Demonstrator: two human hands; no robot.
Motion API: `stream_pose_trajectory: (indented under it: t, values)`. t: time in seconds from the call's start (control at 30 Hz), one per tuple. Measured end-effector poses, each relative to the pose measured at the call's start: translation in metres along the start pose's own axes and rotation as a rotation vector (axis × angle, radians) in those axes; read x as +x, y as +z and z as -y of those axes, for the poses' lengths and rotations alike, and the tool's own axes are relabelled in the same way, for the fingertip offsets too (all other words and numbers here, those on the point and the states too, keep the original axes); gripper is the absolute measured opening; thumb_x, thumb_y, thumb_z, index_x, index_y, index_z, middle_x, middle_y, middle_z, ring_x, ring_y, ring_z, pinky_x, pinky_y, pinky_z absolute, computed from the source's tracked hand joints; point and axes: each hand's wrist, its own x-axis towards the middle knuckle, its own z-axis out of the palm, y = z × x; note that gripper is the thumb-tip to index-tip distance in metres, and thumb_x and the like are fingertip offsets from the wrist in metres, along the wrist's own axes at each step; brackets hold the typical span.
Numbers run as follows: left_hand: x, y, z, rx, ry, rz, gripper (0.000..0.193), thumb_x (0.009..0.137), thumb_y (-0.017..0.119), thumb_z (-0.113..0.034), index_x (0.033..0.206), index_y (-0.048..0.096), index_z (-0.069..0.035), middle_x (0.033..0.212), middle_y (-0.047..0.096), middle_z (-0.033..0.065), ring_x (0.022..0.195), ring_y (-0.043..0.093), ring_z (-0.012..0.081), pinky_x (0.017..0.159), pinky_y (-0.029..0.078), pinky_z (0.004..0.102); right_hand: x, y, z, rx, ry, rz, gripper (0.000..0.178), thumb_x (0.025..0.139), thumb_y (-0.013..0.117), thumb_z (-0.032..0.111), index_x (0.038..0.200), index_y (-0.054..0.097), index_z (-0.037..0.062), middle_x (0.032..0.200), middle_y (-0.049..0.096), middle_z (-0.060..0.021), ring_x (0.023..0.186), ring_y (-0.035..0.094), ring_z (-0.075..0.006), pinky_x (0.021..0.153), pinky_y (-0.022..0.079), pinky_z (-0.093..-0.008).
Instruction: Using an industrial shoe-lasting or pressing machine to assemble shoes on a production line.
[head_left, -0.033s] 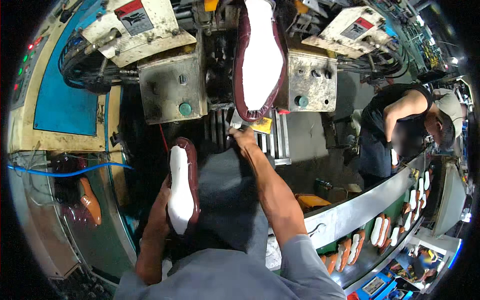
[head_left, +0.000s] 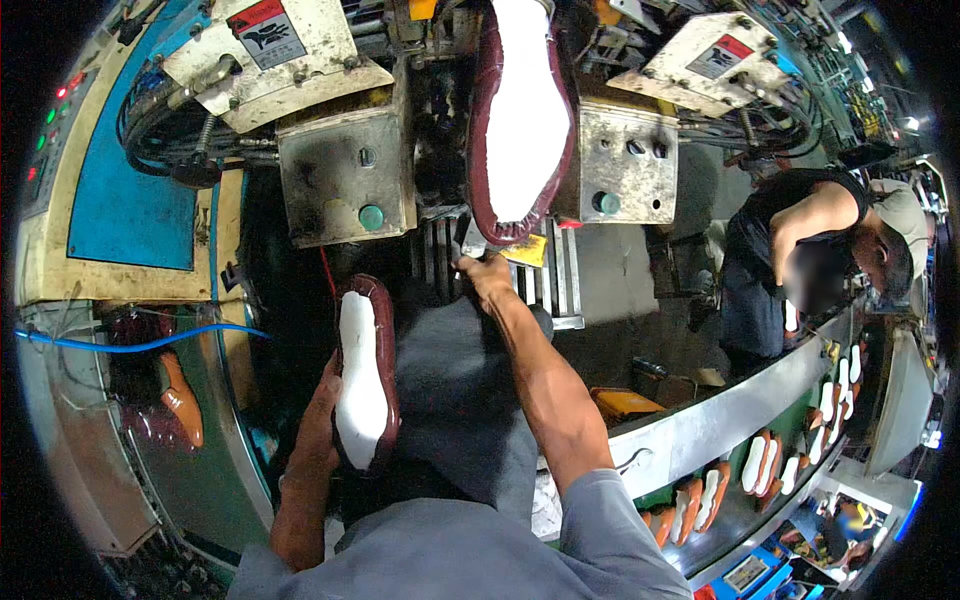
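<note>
The fingers of the left hand are curled under and around a dark red shoe upper with a white insole, which is held sole-side up, clear of the machine, over the dark lap below it. The right hand is stretched forward to the foot of the machine, its fingers closed about something small and pale by the yellow tag; what is gripped cannot be made out. Just above that hand, a second dark red shoe with a white insole is seated sole-up between two grey metal housings, each with a green button. The step in hand is judged to be the tending of the mounted shoe while the next one is kept ready. Before the held shoe can be seated, the machine would need to be freed. To the right, shoes are carried on a curved conveyor, and another person is bent over it.
</note>
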Motion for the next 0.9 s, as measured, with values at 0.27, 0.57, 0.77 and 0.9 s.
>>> stream_pose_trajectory:
  t: [0.27, 0.57, 0.77, 0.9]
  values:
    - [-0.006, 0.015, 0.003, -0.050, -0.084, 0.008, 0.091, 0.103, 0.068, -0.056, 0.172, 0.029, -0.011, 0.155, 0.055, 0.0210, 0.134, 0.062, 0.0388, 0.106, 0.057, 0.0594, 0.005, -0.039, 0.016, -0.233, -0.751, -0.224, 0.054, 0.086, 0.073, 0.003, 0.140, 0.066, -0.0014, 0.125, 0.077, -0.0145, 0.122, 0.070, -0.0254, 0.108, 0.053, -0.0406]
    - [-0.017, 0.059, -0.006, -0.067, -0.063, 0.070, 0.086, 0.106, 0.062, -0.042, 0.176, 0.025, -0.009, 0.162, 0.052, 0.0177, 0.139, 0.061, 0.0319, 0.118, 0.053, 0.0459, -0.098, -0.111, 0.077, -0.621, -1.030, -0.217, 0.067, 0.087, 0.081, 0.017, 0.149, 0.062, -0.0008, 0.154, 0.060, -0.0280, 0.149, 0.053, -0.0454, 0.127, 0.040, -0.0517]
    - [-0.027, 0.070, -0.021, -0.024, -0.043, 0.206, 0.086, 0.105, 0.063, -0.041, 0.176, 0.024, -0.010, 0.162, 0.052, 0.0165, 0.142, 0.060, 0.0306, 0.116, 0.054, 0.0471, -0.136, -0.046, 0.197, -1.000, -1.343, -0.497, 0.090, 0.083, 0.087, 0.024, 0.161, 0.048, 0.0008, 0.171, 0.030, -0.0351, 0.161, 0.024, -0.0566, 0.134, 0.026, -0.0608]
    - [-0.039, 0.081, -0.035, -0.042, 0.025, 0.302, 0.088, 0.104, 0.064, -0.038, 0.176, 0.023, -0.009, 0.165, 0.050, 0.0162, 0.146, 0.058, 0.0286, 0.120, 0.051, 0.0456, -0.135, -0.023, 0.187, -1.000, -1.293, -0.555, 0.090, 0.084, 0.084, 0.016, 0.164, 0.044, 0.0002, 0.170, 0.029, -0.0354, 0.158, 0.024, -0.0596, 0.133, 0.026, -0.0622]
